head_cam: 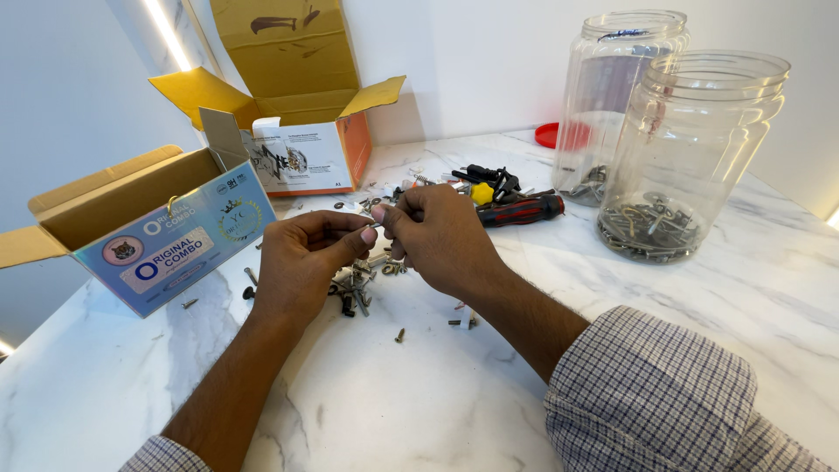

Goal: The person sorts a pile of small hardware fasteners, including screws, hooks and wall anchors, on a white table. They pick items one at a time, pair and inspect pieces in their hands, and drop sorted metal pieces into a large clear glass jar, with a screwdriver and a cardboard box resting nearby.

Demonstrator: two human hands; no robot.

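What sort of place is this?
Probably a home worktop or small sorting bench: a white marble-patterned table holds a loose heap of small metal screws, two clear plastic jars of hardware, and open cardboard boxes.

2 bare hands; checked blue-white shirt sleeves [651, 393], cuffs pushed back.

Bare marble [419, 411] is left open in front. The left is blocked by boxes [157, 227], the right by jars [682, 157]; the back is seemingly crowded by tools [516, 205].
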